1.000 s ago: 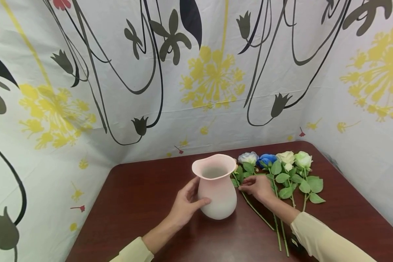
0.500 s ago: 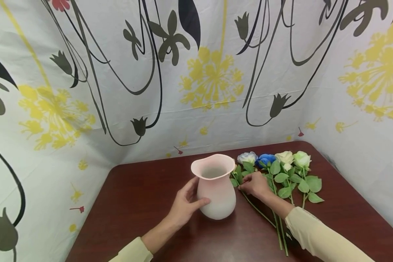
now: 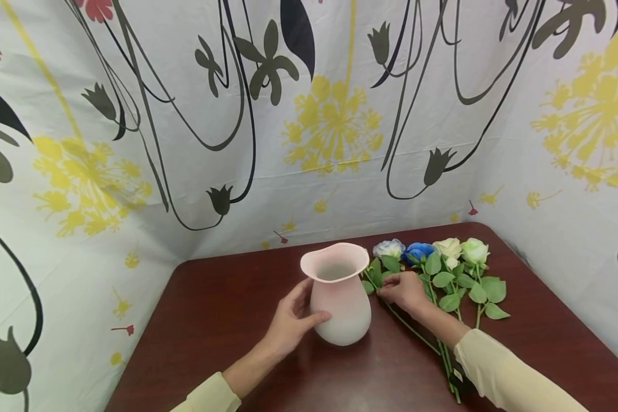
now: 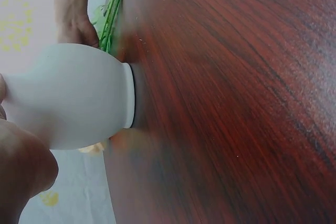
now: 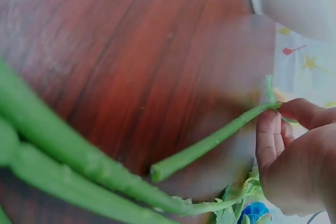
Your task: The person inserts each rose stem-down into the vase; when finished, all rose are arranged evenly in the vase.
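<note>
A pale pink and white vase (image 3: 342, 312) with a wavy rim stands upright on the table. My left hand (image 3: 287, 326) grips its left side, thumb in front and fingers round the back. To the right of the vase, my right hand (image 3: 404, 293) pinches a green flower stem (image 5: 210, 142) between thumb and fingers. In the right wrist view, its cut end points away from the hand, above the table. The vase hides this flower's head in the head view. Below the vase in the left wrist view, a blurred peach bloom (image 4: 93, 148) shows.
Several roses lie on the right of the dark red table (image 3: 226, 309): a pale blue bloom (image 3: 389, 248), a blue rose (image 3: 418, 252), a cream rose (image 3: 449, 248) and a greenish-white rose (image 3: 475, 252). Their stems cross beneath my right forearm. A patterned cloth (image 3: 298, 200) hangs behind.
My right hand shifts slightly right and keeps its pinch. The lower ends of the pinched stem and the neighbouring stems move a little right. My left hand and the vase stay put.
</note>
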Tool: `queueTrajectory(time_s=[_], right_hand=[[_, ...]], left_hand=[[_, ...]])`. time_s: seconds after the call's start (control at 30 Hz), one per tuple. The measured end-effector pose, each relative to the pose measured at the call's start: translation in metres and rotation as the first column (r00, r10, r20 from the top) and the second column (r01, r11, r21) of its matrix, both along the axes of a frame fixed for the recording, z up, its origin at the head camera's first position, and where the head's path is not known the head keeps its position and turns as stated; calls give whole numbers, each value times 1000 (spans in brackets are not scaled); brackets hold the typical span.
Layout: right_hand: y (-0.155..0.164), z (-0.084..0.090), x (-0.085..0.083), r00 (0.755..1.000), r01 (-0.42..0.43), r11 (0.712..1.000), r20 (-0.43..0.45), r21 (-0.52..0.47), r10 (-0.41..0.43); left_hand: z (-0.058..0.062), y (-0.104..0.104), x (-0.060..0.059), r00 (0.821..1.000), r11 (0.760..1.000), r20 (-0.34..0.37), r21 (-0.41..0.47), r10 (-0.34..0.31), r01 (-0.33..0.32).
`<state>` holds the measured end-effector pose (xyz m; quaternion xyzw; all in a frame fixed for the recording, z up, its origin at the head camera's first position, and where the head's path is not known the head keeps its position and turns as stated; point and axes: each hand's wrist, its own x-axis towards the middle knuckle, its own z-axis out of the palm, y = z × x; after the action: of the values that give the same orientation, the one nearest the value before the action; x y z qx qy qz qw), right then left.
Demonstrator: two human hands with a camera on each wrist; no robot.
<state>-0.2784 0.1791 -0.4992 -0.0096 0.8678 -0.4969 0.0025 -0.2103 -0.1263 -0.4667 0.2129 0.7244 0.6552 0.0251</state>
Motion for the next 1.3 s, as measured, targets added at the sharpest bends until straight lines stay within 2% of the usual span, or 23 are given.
queueTrajectory(time_s=[0.2, 0.47, 0.6, 0.73, 0.83, 1.03, 1.17, 1.23, 1.3], right_hand=[[2, 12, 2, 996, -46, 978, 61, -202, 59], [6, 36, 9, 994, 12, 939, 109, -345, 27], [9, 49, 12, 996, 32, 898, 91, -438, 9], [14, 64, 14, 998, 11, 847, 57, -532, 22], [18, 77, 18, 998, -1, 784, 48, -621, 40], [27, 106, 27, 999, -6, 625, 28, -781, 45], [32, 128, 33, 998, -13, 492, 16, -871, 55], [35, 138, 35, 998, -14, 416, 13, -909, 63], [38, 148, 37, 998, -21, 356, 2, -934, 65]], left_hand=[[1, 1, 1, 1000, 1000, 11, 7, 6, -6], [1, 1, 2, 1000, 1000, 0, 11, 3, -3], [-1, 1, 1, 1000, 1000, -1, 15, 3, -3], [-2, 1, 0, 1000, 1000, -13, 15, 0, 1], [-2, 1, 0, 1000, 1000, -23, 18, -2, 2], [-1, 1, 1, 1000, 1000, -20, 16, 6, -6], [-1, 1, 1, 1000, 1000, -24, 12, 7, -6], [-2, 0, 1, 999, 1000, -34, 7, 5, -5], [-2, 0, 1, 999, 1000, -45, 5, 3, -3]])
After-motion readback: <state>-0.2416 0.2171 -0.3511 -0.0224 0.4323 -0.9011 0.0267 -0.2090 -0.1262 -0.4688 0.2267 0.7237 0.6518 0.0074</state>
